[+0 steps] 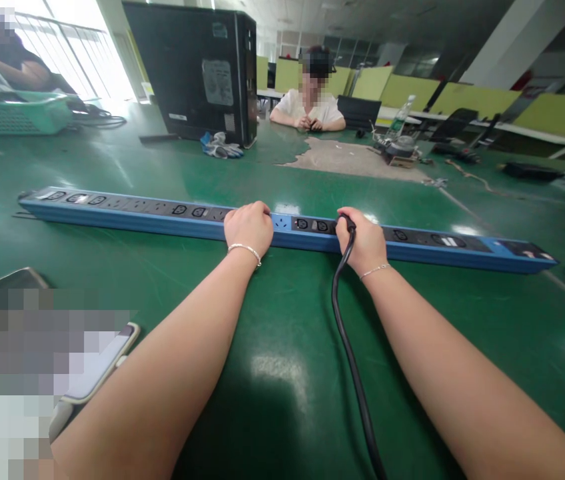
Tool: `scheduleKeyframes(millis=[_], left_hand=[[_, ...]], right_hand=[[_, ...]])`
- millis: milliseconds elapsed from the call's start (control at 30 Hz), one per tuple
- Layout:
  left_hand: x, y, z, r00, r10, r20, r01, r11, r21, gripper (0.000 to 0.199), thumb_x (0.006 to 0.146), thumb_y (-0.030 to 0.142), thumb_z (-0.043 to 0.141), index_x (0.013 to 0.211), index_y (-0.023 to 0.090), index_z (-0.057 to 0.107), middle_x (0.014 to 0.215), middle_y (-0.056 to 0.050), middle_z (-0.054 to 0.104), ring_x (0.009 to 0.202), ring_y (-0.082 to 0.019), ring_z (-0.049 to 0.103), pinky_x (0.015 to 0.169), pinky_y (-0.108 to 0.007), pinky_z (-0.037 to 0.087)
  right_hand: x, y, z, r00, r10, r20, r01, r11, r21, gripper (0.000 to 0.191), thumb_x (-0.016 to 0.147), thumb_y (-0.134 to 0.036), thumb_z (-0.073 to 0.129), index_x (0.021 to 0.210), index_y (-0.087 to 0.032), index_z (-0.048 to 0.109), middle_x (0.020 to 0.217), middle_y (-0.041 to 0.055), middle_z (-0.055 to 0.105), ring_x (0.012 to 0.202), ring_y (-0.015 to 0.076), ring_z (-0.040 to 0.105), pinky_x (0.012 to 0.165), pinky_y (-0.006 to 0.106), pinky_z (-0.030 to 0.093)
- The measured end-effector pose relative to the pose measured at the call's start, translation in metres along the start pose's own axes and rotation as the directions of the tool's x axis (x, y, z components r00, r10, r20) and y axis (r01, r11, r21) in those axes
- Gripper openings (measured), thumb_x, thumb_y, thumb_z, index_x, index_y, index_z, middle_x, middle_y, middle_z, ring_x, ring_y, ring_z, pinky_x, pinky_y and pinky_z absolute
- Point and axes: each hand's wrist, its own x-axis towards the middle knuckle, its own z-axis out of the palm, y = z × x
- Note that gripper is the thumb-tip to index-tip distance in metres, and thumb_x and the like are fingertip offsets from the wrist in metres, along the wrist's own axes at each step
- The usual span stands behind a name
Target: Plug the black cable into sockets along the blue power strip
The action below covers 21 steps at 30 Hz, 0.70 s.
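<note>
L hand [249,228] clasped blue pwr strip [187,227]; R hand [368,241] gripped plug [348,224], best kept square to pwr strip w/ cord [343,327] slack.

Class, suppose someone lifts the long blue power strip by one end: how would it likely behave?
The power strip would probably stay stiff, as its housing looks straight and rigid. Its great length may make it awkward, with the far end tending to drag. The black cable, curving loosely from the right hand, looks flexible and would likely trail.
</note>
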Motion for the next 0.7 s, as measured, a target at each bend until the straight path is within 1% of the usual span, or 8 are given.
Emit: scheduleKeyframes(millis=[167,333,467,567,700], left_hand=[[0.000,0.001,-0.002,0.999,-0.020,0.037,0.020,1.000,0.011,0.029,0.084,0.021,0.037,0.091,0.026,0.064,0.098,-0.003,0.069,0.098,-0.021,0.059,0.091,-0.037,0.035],[-0.001,0.002,-0.002,0.999,-0.010,0.034,0.009,1.000,0.020,0.029,0.085,0.023,0.037,0.093,0.027,0.064,0.100,-0.003,0.069,0.100,-0.021,0.058,0.093,-0.037,0.034],[-0.003,0.007,-0.001,0.998,0.040,0.049,-0.042,0.999,0.035,0.030,0.087,0.027,0.036,0.098,0.027,0.064,0.104,-0.003,0.068,0.105,-0.021,0.057,0.099,-0.038,0.031],[-0.006,0.012,0.000,0.993,0.100,0.056,-0.102,0.994,0.041,0.032,0.089,0.031,0.035,0.102,0.026,0.065,0.108,-0.004,0.067,0.109,-0.021,0.055,0.101,-0.039,0.030],[-0.009,0.015,0.002,0.986,0.152,0.063,-0.154,0.987,0.035,0.035,0.090,0.032,0.034,0.103,0.025,0.065,0.114,-0.004,0.066,0.116,-0.022,0.051,0.101,-0.039,0.030]], right_hand=[[-0.006,0.002,-0.001,1.000,-0.013,0.005,0.013,0.999,-0.042,0.037,0.085,-0.033,0.040,0.110,-0.021,0.064,0.099,0.0071,0.071,0.086,0.0237,0.065,0.077,0.035,0.049],[-0.009,0.005,0.002,1.000,-0.023,-0.014,0.022,0.999,-0.029,0.039,0.086,-0.033,0.039,0.115,-0.020,0.062,0.106,0.0065,0.069,0.091,0.0229,0.065,0.082,0.034,0.049],[-0.008,0.004,0.006,0.999,0.025,-0.038,-0.025,1.000,-0.015,0.041,0.085,-0.034,0.040,0.119,-0.021,0.060,0.107,0.0059,0.069,0.090,0.0232,0.065,0.083,0.036,0.049],[-0.008,0.002,0.005,0.998,0.049,-0.035,-0.049,0.999,-0.009,0.040,0.085,-0.034,0.040,0.116,-0.020,0.062,0.104,0.0065,0.070,0.090,0.0235,0.065,0.084,0.037,0.049],[-0.009,0.002,0.002,0.999,-0.037,-0.011,0.036,0.999,-0.023,0.040,0.086,-0.032,0.040,0.117,-0.019,0.061,0.117,0.0065,0.065,0.099,0.0238,0.063,0.089,0.037,0.048]])
